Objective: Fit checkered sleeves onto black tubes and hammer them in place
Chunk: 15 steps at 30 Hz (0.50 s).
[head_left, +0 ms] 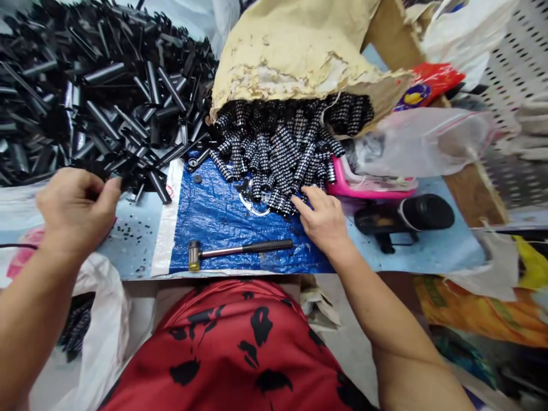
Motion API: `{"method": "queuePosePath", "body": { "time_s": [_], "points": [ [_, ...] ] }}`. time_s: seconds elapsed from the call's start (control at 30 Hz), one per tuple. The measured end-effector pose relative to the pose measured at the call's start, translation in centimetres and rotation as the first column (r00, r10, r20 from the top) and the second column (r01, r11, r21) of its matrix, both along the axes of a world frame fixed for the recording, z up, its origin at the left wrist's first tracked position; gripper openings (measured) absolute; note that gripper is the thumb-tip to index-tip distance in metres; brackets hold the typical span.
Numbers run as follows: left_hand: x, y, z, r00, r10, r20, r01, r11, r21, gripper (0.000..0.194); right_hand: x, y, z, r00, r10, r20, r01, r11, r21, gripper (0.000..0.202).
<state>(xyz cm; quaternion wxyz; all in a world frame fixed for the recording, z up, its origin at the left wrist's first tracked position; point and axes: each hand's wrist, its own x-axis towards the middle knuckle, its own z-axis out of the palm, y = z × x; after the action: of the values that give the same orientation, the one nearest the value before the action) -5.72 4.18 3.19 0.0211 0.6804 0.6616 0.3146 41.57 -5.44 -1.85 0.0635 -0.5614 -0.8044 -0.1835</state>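
Observation:
My right hand (323, 220) reaches to the near edge of a heap of small black cylinders with pale dotted rows (285, 154). Its fingers are apart, with the fingertips at the cylinders. At the left, my left hand (79, 208) is closed, thumb against curled fingers, in front of a large pile of glossy black tube-like pieces (105, 120). Whatever it may hold is hidden. A small hammer (244, 249) with a yellow-tipped head and black grip lies on the blue plastic sheet (222, 220) between my hands.
The dotted cylinders spill from a torn yellowish sack (291, 51). On the right are a pink basket (368, 191), a black bottle (405, 216) and a clear plastic bag (432, 140). Tiny black bits (135, 231) lie near my left hand. A white bag (100, 319) hangs below the table edge.

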Motion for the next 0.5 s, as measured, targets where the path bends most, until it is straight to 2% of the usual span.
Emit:
{"method": "queuePosePath", "body": {
  "time_s": [0.07,0.1,0.17,0.23,0.27,0.3,0.33,0.37,0.4,0.43,0.47,0.5],
  "points": [
    [0.5,0.0,-0.4,0.963,0.04,0.266,-0.026,0.998,-0.057,0.037,0.8,1.0,0.0,0.996,0.084,-0.002,-0.084,0.996,0.032,0.029],
    [0.9,-0.3,-0.6,0.894,0.053,0.446,-0.004,0.994,-0.109,0.033,1.1,1.2,0.1,0.992,0.117,-0.034,-0.116,0.992,0.047,0.027],
    [1.8,-1.3,-1.0,0.651,0.054,0.757,0.108,0.981,-0.163,0.031,1.2,1.0,0.3,0.974,0.147,-0.173,-0.139,0.989,0.06,0.027],
    [3.4,-2.8,-1.2,0.433,0.051,0.9,0.207,0.966,-0.154,0.045,0.0,0.1,0.8,0.892,0.109,-0.439,-0.099,0.994,0.045,0.029],
    [4.4,-3.6,-1.3,0.367,0.056,0.929,0.235,0.96,-0.151,0.048,-1.2,-0.4,0.9,0.794,0.062,-0.604,-0.073,0.997,0.007,0.03],
    [5.5,-4.4,-1.3,0.323,0.064,0.944,0.263,0.952,-0.154,0.048,-2.6,-0.9,1.1,0.631,-0.015,-0.775,-0.042,0.998,-0.053,0.032],
    [6.6,-5.1,-1.3,0.292,0.067,0.954,0.298,0.941,-0.157,0.048,-4.3,-1.3,1.2,0.392,-0.111,-0.913,-0.072,0.986,-0.151,0.035],
    [7.7,-5.8,-1.4,0.271,0.067,0.96,0.346,0.924,-0.163,0.049,-6.0,-1.5,1.2,0.143,-0.226,-0.964,-0.16,0.956,-0.248,0.038],
    [8.7,-6.3,-1.5,0.26,0.065,0.964,0.401,0.901,-0.168,0.05,-7.7,-1.6,1.3,-0.073,-0.363,-0.929,-0.246,0.909,-0.336,0.044],
    [9.5,-6.8,-1.6,0.254,0.057,0.966,0.459,0.871,-0.172,0.051,-9.3,-1.6,1.3,-0.237,-0.485,-0.842,-0.342,0.853,-0.395,0.052],
    [10.3,-7.1,-1.7,0.253,0.047,0.966,0.517,0.838,-0.176,0.053,-10.7,-1.5,1.3,-0.361,-0.556,-0.749,-0.407,0.816,-0.411,0.054],
    [10.9,-7.4,-1.8,0.249,0.038,0.968,0.56,0.809,-0.176,0.056,-11.9,-1.4,1.4,-0.449,-0.598,-0.664,-0.445,0.794,-0.414,0.056]
  ]
}}
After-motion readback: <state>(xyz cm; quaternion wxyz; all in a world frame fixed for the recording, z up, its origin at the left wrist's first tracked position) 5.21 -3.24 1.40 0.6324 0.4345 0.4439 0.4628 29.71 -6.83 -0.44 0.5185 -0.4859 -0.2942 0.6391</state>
